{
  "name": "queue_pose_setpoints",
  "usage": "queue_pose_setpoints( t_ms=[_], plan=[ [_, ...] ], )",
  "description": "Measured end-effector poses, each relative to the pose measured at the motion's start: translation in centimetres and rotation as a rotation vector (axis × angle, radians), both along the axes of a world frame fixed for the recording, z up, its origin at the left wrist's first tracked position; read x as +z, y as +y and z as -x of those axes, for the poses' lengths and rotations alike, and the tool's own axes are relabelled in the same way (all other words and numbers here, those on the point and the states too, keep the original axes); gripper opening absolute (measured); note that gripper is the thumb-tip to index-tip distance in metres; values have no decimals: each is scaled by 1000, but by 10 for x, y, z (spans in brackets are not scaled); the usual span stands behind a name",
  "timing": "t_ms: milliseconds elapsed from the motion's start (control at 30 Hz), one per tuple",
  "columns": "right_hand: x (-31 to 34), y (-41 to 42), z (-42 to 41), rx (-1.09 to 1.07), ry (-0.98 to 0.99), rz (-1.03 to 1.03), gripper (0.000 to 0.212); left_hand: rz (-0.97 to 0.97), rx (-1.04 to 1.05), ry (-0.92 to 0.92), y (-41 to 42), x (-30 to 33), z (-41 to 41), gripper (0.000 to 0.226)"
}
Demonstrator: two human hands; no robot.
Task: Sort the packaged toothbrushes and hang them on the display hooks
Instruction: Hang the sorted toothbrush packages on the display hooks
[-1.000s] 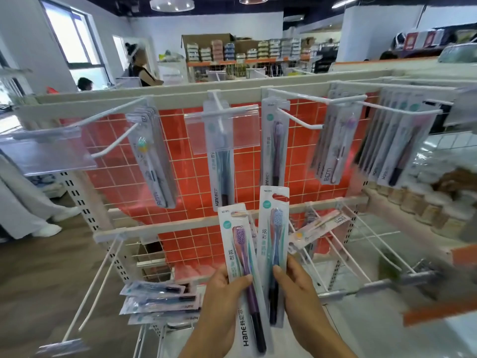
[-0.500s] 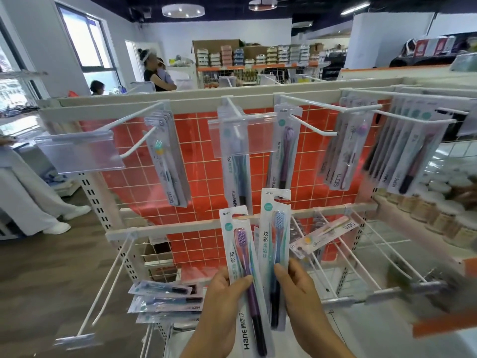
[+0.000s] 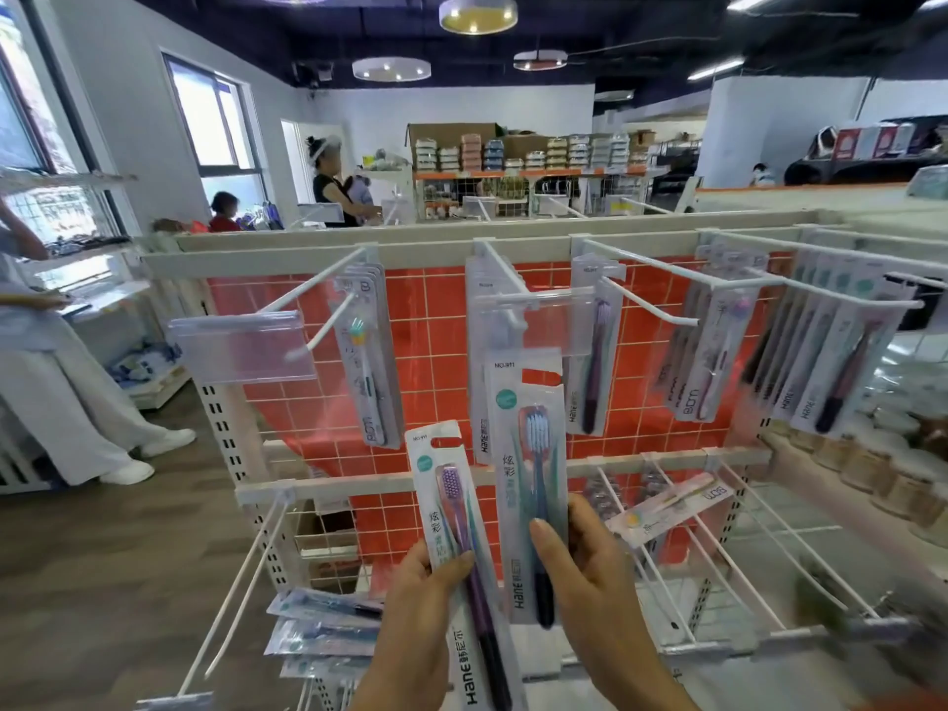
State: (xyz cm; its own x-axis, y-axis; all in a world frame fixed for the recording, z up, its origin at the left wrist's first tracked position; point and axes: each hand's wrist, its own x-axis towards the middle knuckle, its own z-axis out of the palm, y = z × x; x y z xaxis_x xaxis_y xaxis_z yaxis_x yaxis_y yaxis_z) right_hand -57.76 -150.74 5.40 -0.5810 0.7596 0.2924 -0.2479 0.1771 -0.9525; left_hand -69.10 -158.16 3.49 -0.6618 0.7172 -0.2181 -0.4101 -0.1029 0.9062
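**Two toothbrush packs in hand at the rack**

My left hand (image 3: 428, 597) grips the purple toothbrush pack (image 3: 456, 546), thumb curled across its front, the card standing upright with its hang slot at the top. My right hand (image 3: 585, 572) pinches the blue toothbrush pack (image 3: 528, 484) beside it, thumb on the front and fingers behind. This pack stands higher than the one in my left hand, and the two cards sit just beside each other.

Above my right hand, the top of the blue pack overlaps the clear label holder (image 3: 533, 323) of the middle hook (image 3: 505, 272). Further up and to the right, a bare hook (image 3: 651, 305) juts toward me, with a purple pack (image 3: 595, 351) hanging behind it. Up and left of my left hand, white packs (image 3: 367, 351) hang on another hook. Low to the left, loose packs (image 3: 328, 628) lie flat in a pile.
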Motion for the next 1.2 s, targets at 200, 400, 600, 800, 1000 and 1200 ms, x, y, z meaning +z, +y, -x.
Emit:
queue_pose_setpoints(
  t_ms=[200, 400, 600, 800, 1000, 1200],
  plan=[
    [22, 2, 9, -36, 42, -60, 13, 29, 27, 19, 4, 2, 9, 18],
    [28, 11, 19, -63, -39, -37, 12, 58, 24, 18, 11, -9, 19, 17],
    [25, 24, 32, -88, -120, -55, 14, 25, 27, -32, 17, -17, 27, 28],
    [23, 37, 47, -77, -96, -9, 13, -5, 16, -83, 15, -24, 39, 41],
    [21, 62, 76, -111, -109, 19, 13, 62, -14, -17, 19, -33, 54, 35],
    [20, 91, 103, -138, -145, -12, 14, 42, 12, -43, 32, -38, 62, 29]
  ],
)
